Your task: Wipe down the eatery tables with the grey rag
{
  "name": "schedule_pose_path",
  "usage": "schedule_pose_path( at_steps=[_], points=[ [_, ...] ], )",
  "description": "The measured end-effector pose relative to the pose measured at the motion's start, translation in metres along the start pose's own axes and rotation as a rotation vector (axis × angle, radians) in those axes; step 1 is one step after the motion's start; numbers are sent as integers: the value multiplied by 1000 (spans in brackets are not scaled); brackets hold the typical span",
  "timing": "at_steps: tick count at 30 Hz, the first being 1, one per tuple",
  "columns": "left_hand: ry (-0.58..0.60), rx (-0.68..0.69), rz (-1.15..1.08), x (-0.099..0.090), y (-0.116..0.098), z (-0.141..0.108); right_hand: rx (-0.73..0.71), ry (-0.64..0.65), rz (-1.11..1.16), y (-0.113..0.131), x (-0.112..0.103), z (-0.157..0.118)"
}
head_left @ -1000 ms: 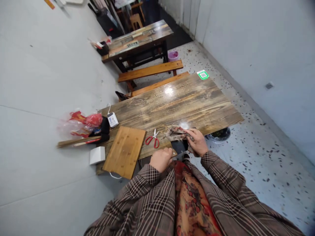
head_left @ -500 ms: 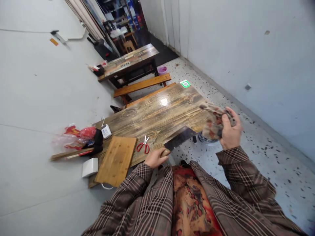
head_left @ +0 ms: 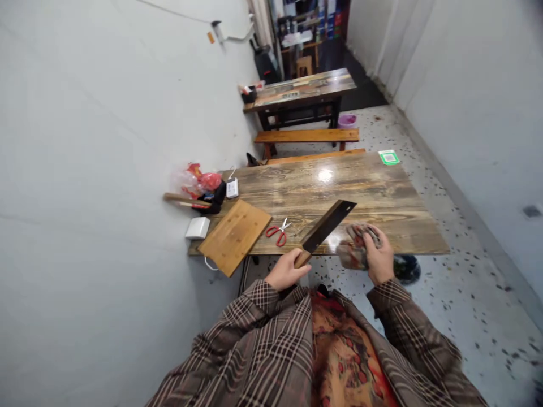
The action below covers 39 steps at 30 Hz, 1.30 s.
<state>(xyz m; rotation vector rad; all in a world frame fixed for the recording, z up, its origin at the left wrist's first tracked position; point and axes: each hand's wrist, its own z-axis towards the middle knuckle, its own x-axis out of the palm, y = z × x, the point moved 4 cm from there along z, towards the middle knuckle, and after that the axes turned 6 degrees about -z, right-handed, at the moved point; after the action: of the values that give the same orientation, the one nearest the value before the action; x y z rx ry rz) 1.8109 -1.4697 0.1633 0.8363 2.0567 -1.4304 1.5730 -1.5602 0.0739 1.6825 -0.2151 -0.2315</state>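
Note:
My left hand (head_left: 288,271) is wrapped round the wooden handle of a cleaver (head_left: 328,226), whose dark, wide blade points up and to the right over the table's near edge. A crumpled, patterned cloth (head_left: 354,249) in grey and reddish brown is gripped by my right hand (head_left: 379,257), just right of the blade and apart from it. Red-handled scissors (head_left: 279,232) lie partly open on the wooden table (head_left: 292,186), left of the cleaver. Further left, a wooden cutting board (head_left: 235,237) rests at a slant, its lower corner past the table edge.
By the left wall are a white box (head_left: 197,228), a black holder (head_left: 217,199) with red plastic bags (head_left: 207,181), and a small white device (head_left: 232,187). A green-bordered code card (head_left: 389,157) lies at the far right corner. Benches (head_left: 307,135) and another table (head_left: 301,90) stand beyond.
The view has turned and levelled. My right hand has brought the cloth in closer to the cleaver, and the blade now tilts more steeply upward.

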Motion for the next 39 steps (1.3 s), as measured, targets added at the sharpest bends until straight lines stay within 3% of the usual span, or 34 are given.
schedule_pose_path(
  at_steps=[3, 7, 12, 15, 17, 21, 25, 29, 34, 39],
  points=[
    [-165, -174, 111, -43, 61, -8, 126, 74, -54, -25, 4, -5],
    [-312, -439, 214, -93, 151, -11, 176, 235, -168, -42, 39, -31],
    [-335, -621, 237, -132, 245, -2, 19, 553, -431, -45, 109, -48],
    [-331, -644, 190, -143, 289, 5, -48, 853, -723, -51, 163, -55],
    [-345, -631, 142, -148, 312, 8, -54, 971, -926, -60, 201, -58],
    [-423, -607, -9, -162, 354, -5, 33, 958, -1174, -84, 271, -59],
    [-596, -703, -227, -184, 397, -46, 102, 943, -1337, -104, 317, -57],
    [-667, -839, -608, -182, 437, -74, 137, 923, -1433, -110, 334, -52],
    [-648, -812, -1170, -159, 469, -58, 167, 883, -1488, -101, 328, -52],
    [-629, -782, -1566, -141, 490, -47, 110, 889, -1461, -73, 329, -71]
  ],
)
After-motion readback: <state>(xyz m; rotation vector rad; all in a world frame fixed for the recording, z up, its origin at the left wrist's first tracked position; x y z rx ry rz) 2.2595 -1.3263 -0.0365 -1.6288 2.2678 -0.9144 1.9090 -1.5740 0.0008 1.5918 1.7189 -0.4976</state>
